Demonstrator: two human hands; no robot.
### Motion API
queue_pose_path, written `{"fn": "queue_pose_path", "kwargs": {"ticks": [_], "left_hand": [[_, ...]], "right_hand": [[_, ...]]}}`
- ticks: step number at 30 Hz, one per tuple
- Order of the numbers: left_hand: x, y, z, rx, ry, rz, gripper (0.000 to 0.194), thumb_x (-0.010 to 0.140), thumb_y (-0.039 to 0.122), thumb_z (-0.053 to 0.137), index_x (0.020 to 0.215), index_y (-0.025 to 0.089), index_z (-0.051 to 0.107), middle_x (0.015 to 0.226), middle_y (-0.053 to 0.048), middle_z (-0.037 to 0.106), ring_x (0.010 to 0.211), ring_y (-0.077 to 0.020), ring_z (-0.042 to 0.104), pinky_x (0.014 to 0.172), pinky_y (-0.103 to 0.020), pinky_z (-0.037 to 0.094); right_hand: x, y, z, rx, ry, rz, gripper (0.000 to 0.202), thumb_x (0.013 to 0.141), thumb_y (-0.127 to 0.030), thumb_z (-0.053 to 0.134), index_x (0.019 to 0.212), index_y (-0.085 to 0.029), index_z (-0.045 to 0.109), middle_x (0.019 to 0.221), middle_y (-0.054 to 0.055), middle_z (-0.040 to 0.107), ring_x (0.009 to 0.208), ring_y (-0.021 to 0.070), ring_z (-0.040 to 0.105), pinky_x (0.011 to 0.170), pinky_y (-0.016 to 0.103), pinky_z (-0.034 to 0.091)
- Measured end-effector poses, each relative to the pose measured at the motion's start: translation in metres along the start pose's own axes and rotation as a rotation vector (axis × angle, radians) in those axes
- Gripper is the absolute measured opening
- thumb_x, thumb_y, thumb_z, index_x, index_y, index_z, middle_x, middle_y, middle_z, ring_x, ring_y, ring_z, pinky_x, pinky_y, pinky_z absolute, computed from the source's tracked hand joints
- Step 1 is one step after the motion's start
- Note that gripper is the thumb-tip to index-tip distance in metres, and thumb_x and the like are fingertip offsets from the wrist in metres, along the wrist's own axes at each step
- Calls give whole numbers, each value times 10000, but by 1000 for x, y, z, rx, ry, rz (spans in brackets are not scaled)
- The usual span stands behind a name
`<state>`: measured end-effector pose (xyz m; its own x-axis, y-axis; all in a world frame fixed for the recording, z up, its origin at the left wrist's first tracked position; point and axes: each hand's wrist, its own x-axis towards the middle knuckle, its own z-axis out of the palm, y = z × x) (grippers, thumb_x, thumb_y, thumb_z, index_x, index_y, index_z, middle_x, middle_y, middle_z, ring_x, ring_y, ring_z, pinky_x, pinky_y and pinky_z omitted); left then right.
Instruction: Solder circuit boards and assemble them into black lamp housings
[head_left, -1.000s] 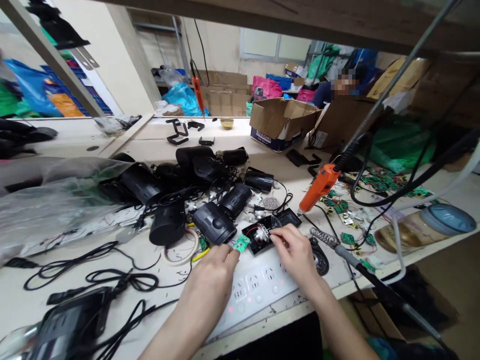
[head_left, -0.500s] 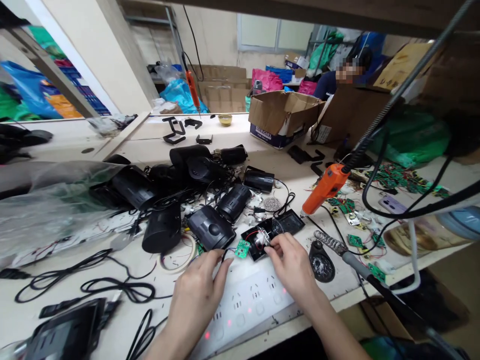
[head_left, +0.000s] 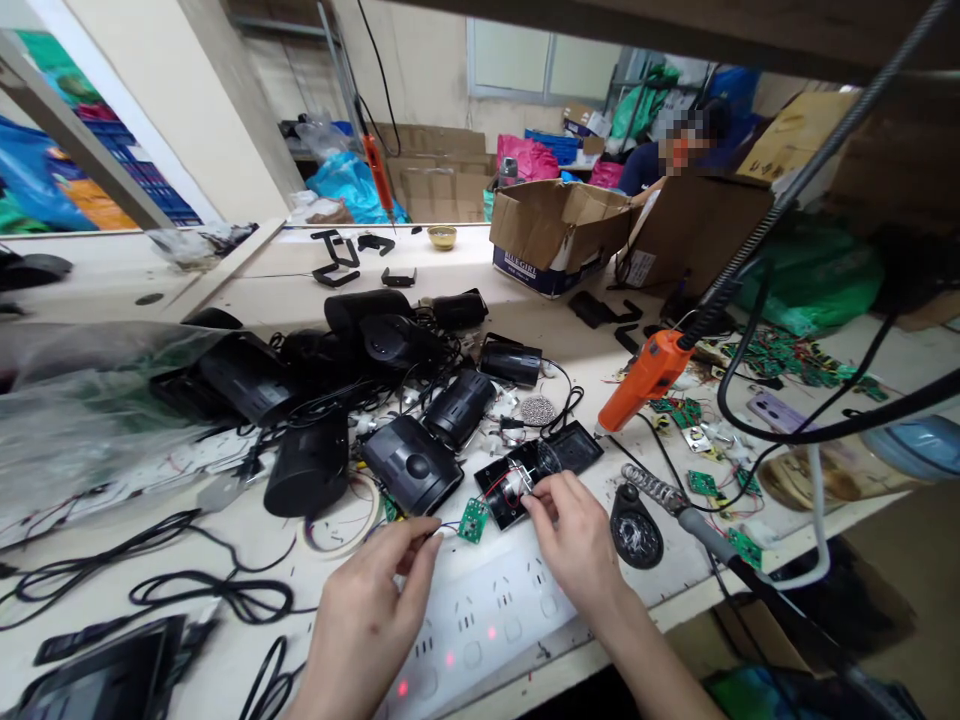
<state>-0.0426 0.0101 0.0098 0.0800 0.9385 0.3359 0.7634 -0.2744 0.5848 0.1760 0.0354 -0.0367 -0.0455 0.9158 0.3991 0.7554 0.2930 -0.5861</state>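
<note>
Case [head_left: 583,449], near counter's [head_left: 450,275] front edge, holds red wires [head_left: 495,486]; my left hand [head_left: 375,600] pinches dark wire [head_left: 448,525]; right hand [head_left: 577,530] nearly closed there, grip unclear

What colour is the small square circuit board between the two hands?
The small square circuit board is green, seen best in the head view.

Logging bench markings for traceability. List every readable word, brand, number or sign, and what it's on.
"BLUE GIRL": open cardboard box; smaller line beneath, unreadable.
White label on the brown carton: too small.
Dark characters on the tan cardboard flap: too blurred.
Green circuit board by the left hand: any print too small.
</note>
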Motion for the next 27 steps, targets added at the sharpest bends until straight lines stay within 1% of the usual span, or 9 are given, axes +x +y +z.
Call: {"fn": "queue_pose_path", "kwargs": {"ticks": [7, 11, 13, 15, 17, 21, 23, 25, 27], "left_hand": [[-6, -10, -12, -5, -74, -27, 228, 887, 426, 547, 895, 256, 698, 822, 10, 762, 658, -148, 712, 592, -187, 552], [-7, -10, -21, -44, -83, -133, 287, 856, 496, 546, 828, 254, 697, 778, 2, 756, 621, -163, 705, 562, -203, 545], [-8, -12, -25, -69, -140, -215, 312, 846, 528, 548, 823, 248, 683, 748, -3, 742, 610, -172, 692, 539, -213, 533], [-9, -15, -29, -104, -229, -286, 322, 852, 538, 539, 855, 243, 668, 737, -10, 727, 631, -186, 686, 536, -225, 524], [-11, -20, -32, -147, -300, -322, 322, 869, 530, 516, 874, 240, 658, 727, -14, 714, 646, -197, 678, 541, -237, 520], [-15, -24, -37, -210, -417, -280, 307, 888, 495, 484, 849, 245, 657, 673, -3, 673, 607, -186, 642, 540, -239, 509], [-16, -24, -39, -211, -447, -245, 298, 895, 479, 477, 838, 248, 658, 618, 11, 630, 564, -173, 611, 511, -229, 490], [-17, -23, -38, -177, -429, -214, 285, 899, 462, 483, 813, 249, 653, 577, 21, 589, 518, -161, 575, 479, -223, 469], [-17, -21, -34, -117, -375, -146, 257, 894, 445, 513, 797, 246, 646, 610, 18, 598, 511, -154, 564, 476, -226, 466]], "right_hand": [[2, -5, 3, -66, 18, -100, 161, 920, -113, 499, 791, -207, 514, 767, 31, 573, 710, 189, 560, 650, 301, 438], [3, -7, 4, -122, 57, -226, 199, 922, -85, 462, 765, -200, 501, 724, 31, 538, 681, 184, 525, 620, 298, 425], [3, -8, 4, -136, 65, -273, 217, 929, -88, 448, 751, -202, 499, 710, 32, 528, 671, 185, 509, 612, 303, 424], [3, -10, 4, -136, 69, -317, 235, 934, -86, 441, 739, -204, 499, 700, 34, 525, 669, 184, 500, 607, 303, 424], [2, -11, 4, -139, 73, -376, 247, 929, -68, 446, 732, -204, 506, 687, 34, 523, 662, 181, 493, 597, 302, 417], [1, -14, 3, -167, 85, -502, 278, 917, -42, 440, 710, -210, 519, 631, 23, 484, 618, 187, 439, 562, 324, 370], [0, -15, 2, -178, 85, -561, 293, 921, -45, 425, 701, -211, 523, 618, 22, 469, 603, 190, 410, 553, 334, 345], [-1, -15, 1, -191, 72, -630, 297, 926, -45, 417, 704, -205, 534, 619, 22, 465, 599, 186, 397, 556, 332, 331], [-2, -16, 0, -204, 51, -697, 299, 932, -46, 410, 713, -195, 548, 623, 22, 461, 599, 181, 393, 561, 325, 323]]}}
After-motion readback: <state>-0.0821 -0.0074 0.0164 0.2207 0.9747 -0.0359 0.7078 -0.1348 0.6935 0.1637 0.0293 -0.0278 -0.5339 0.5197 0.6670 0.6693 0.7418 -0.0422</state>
